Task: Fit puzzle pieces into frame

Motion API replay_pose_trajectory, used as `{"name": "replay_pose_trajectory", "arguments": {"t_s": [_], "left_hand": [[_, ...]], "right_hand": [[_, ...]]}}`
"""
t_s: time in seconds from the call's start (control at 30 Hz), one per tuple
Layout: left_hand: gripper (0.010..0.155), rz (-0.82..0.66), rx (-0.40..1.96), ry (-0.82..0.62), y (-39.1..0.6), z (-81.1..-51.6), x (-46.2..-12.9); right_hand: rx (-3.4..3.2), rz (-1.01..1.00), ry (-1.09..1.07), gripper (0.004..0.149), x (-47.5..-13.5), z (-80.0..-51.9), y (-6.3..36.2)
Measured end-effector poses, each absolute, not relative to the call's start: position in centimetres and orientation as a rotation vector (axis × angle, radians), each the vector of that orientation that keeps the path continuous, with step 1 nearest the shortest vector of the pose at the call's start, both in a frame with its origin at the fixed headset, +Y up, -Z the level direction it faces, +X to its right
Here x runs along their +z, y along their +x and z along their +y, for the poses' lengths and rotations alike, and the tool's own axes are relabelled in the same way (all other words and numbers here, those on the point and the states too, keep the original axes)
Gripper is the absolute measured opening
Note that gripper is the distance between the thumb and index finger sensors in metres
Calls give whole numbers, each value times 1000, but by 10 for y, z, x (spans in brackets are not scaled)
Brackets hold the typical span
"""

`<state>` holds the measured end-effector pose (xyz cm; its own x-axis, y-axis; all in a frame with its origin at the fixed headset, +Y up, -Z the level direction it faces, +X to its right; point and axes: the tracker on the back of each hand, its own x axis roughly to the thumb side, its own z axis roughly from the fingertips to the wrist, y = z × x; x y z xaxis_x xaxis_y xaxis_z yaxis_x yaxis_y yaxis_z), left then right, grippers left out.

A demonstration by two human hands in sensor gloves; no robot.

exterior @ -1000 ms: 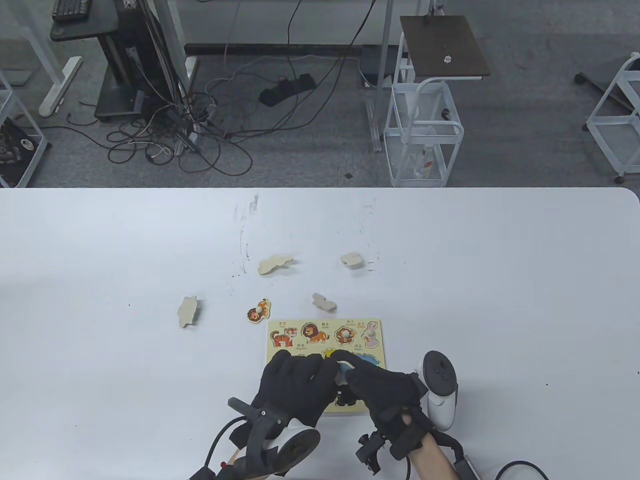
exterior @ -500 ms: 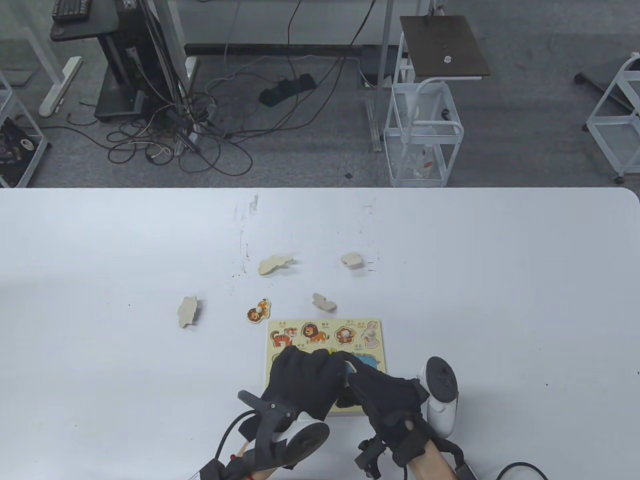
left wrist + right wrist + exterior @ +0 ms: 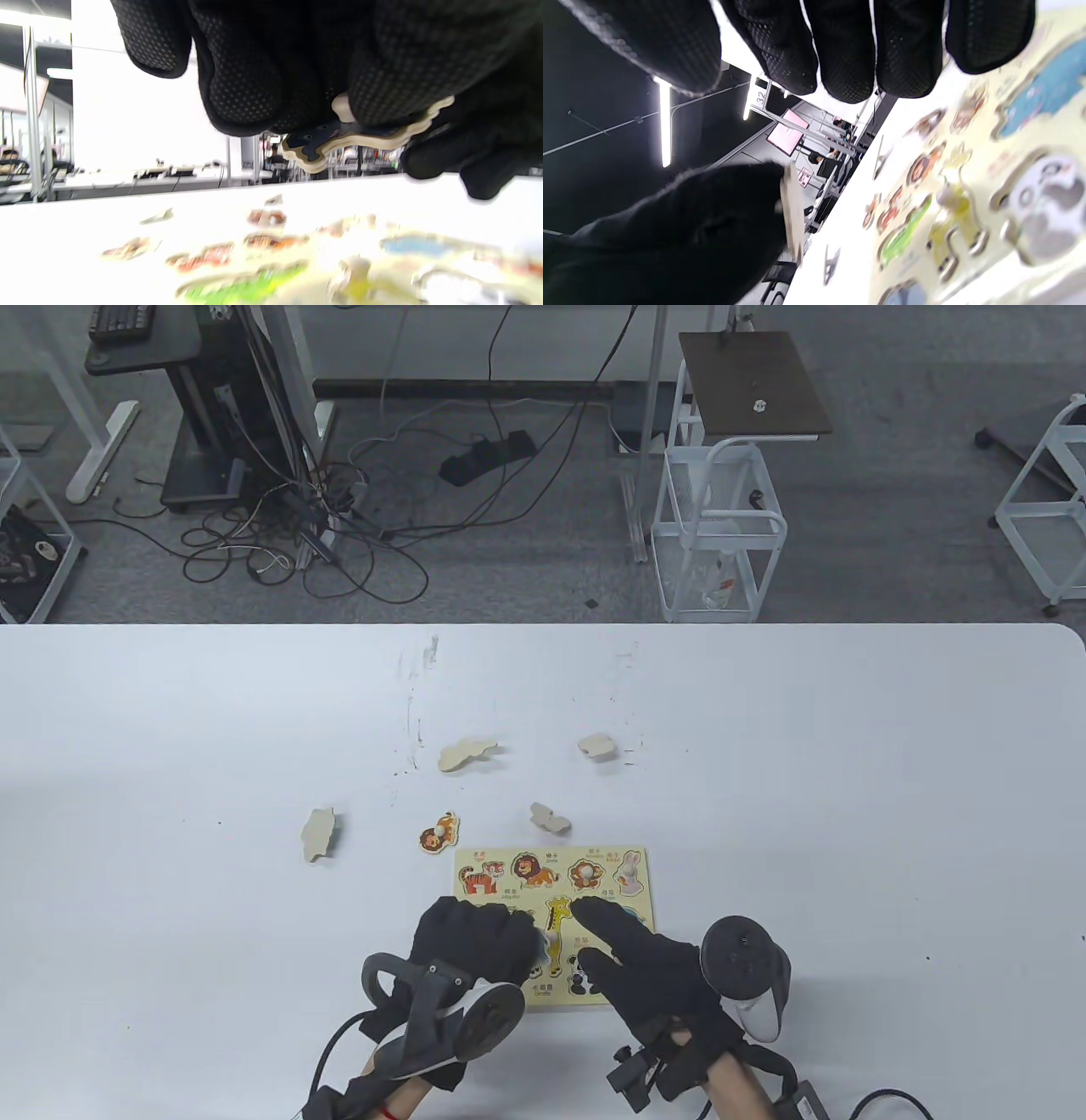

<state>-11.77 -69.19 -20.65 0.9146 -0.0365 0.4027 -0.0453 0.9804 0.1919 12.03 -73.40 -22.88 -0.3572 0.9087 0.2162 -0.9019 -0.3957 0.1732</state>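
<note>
The yellow puzzle frame [image 3: 459, 902] lies at the table's near middle, with tiger, lion, monkey, rabbit and giraffe [image 3: 556, 927] pieces seated in it. My left hand [image 3: 514, 940] hovers over the frame's left part. In the left wrist view its fingers [image 3: 250, 106] pinch a dark blue puzzle piece [image 3: 314, 146] by its knob, above the board. My right hand [image 3: 596, 935] is spread flat over the frame's right part, fingers [image 3: 848, 55] extended and holding nothing. The blue hippo and panda pictures [image 3: 1039, 199] show beneath it.
Loose pieces lie beyond the frame: three face-down ones [image 3: 466, 752], [image 3: 596, 745], [image 3: 549, 817], another at the left [image 3: 318, 833], and a face-up orange animal [image 3: 439, 833]. The table's far edge borders a floor with cables and a white cart [image 3: 717, 526].
The hands were joined over the frame's lower middle. They have parted: the left hand drew back left with the piece, the right hand opened, and the giraffe is uncovered.
</note>
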Motion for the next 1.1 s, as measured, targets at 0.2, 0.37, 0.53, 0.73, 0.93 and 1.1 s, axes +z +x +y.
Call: {"name": "replay_pose_trajectory", "arguments": {"t_s": [0.2, 0.37, 0.53, 0.73, 0.93, 1.1], "left_hand": [[47, -373, -147, 27, -116, -716, -217], [47, -367, -229, -38, -110, -726, -219], [47, -365, -251, -36, -108, -729, -219], [47, -355, -291, -49, -105, -732, -220], [47, -341, -297, -48, -105, -733, -220], [47, -329, -299, -58, -105, -733, -221]], "right_hand": [[2095, -60, 278, 66, -227, -731, 129], [2172, -74, 276, 66, -228, -733, 131], [2208, -72, 280, 66, -228, -733, 128], [2217, -77, 295, 65, -227, -733, 126], [2220, -67, 285, 65, -228, -734, 126], [2202, -45, 291, 64, -228, -734, 125]]}}
